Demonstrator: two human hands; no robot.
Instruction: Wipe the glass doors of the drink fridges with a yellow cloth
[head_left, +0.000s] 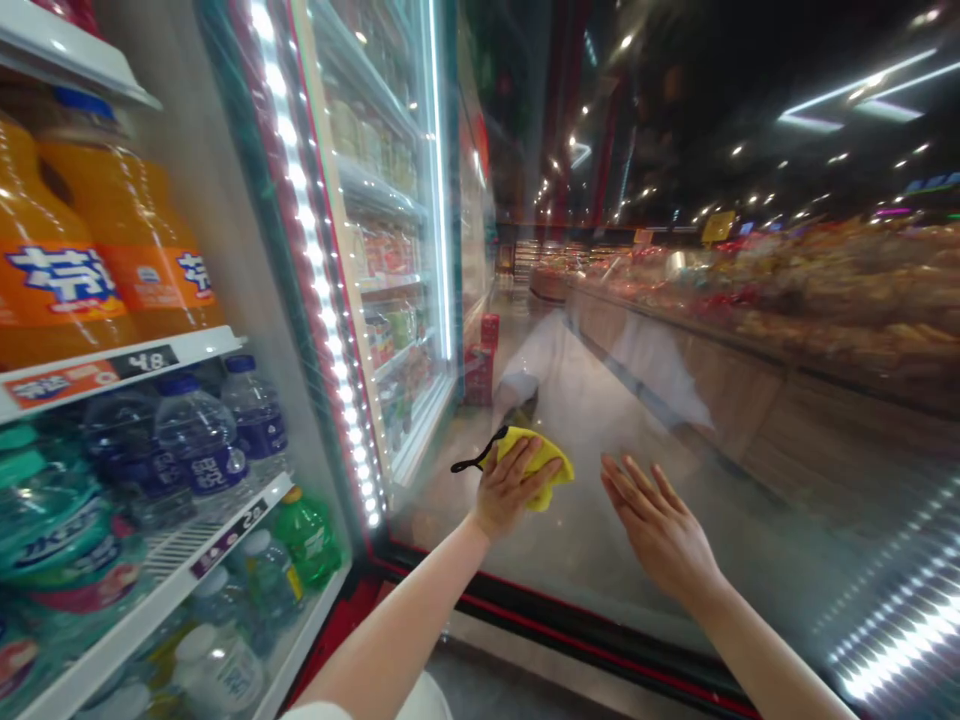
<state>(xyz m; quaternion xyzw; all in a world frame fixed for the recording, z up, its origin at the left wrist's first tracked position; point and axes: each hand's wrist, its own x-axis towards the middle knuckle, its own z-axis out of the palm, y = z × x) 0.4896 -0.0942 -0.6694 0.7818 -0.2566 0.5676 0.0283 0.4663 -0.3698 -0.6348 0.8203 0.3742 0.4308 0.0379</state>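
Pressing: my left grip (508,490) pins yellow fabric cloth (562,468) against clear glass pane (577,560), likely for even contact
Right grip (666,535): spread, seemingly empty

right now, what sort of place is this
Probably a supermarket: clear plastic bottles of orange drink, a black price tag with white digits, and a long brown counter heaped with blurred goods.

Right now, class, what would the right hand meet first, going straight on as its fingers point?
Most likely the glass door ahead of the right hand, though depth leaves unclear whether they already touch.
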